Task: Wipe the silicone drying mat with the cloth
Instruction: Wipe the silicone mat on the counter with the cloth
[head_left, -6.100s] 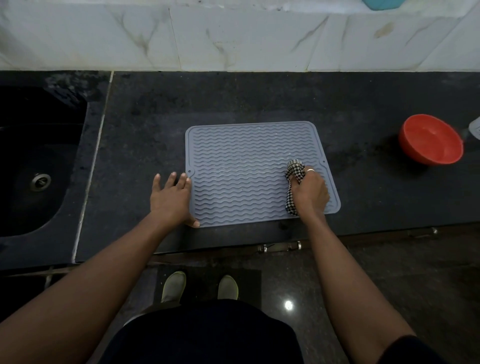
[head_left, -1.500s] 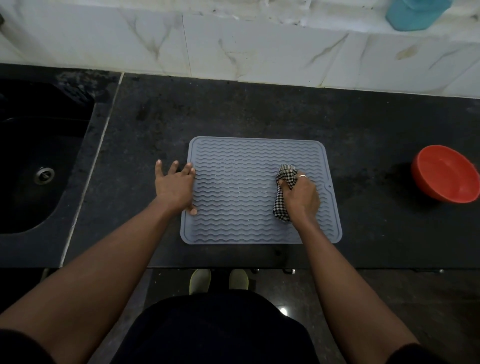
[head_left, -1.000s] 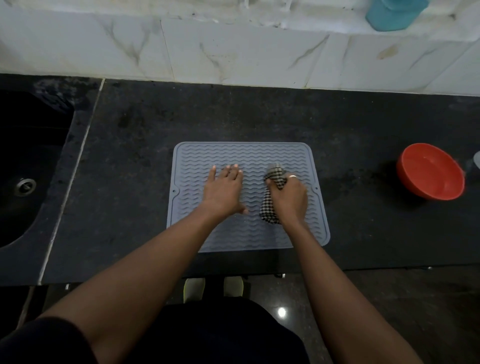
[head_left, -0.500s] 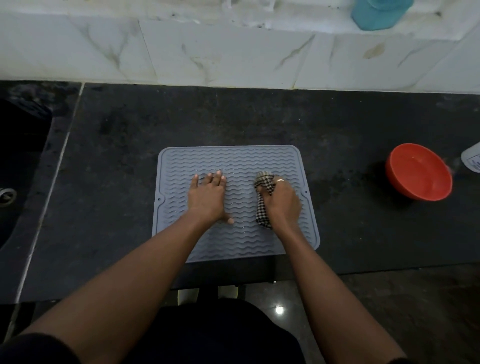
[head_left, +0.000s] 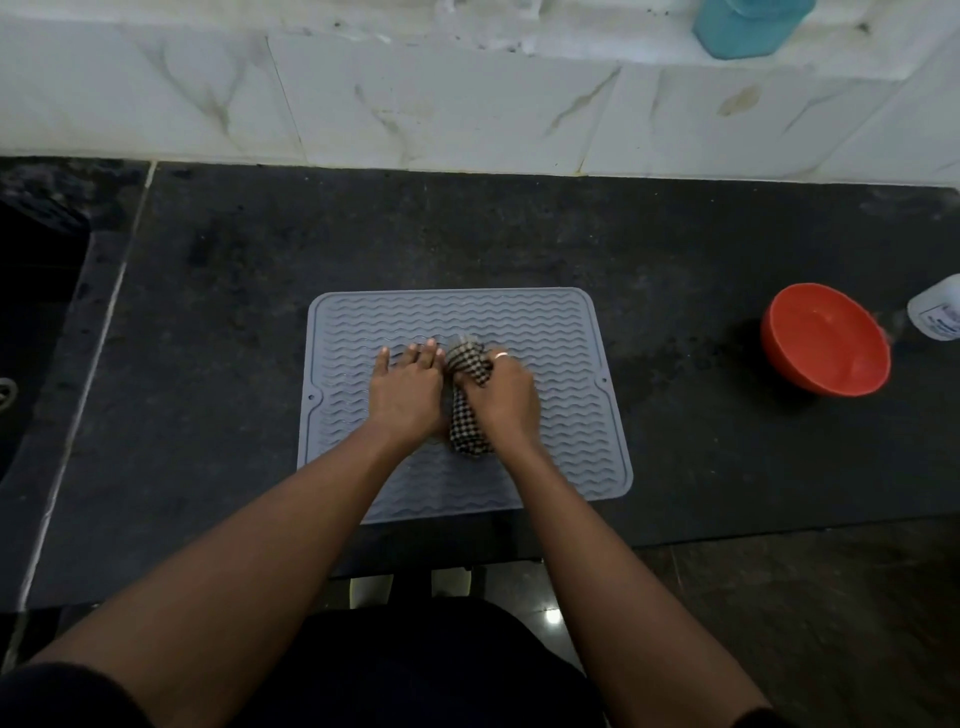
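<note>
We find the mat (head_left: 519, 322) flat on the counter (head_left: 208, 364), the cloth (head_left: 467, 400) bunched at its centre, gripped by the right hand (head_left: 504, 400). The left hand (head_left: 408, 395) lies flat beside it, possibly touching. Risk: mat edges unpinned; a hard stroke may skid it.

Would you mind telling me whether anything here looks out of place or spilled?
Nothing stands out: the mat lies flat on the counter, the right hand grips the cloth on it, and the bowl sits clear of it.
</note>
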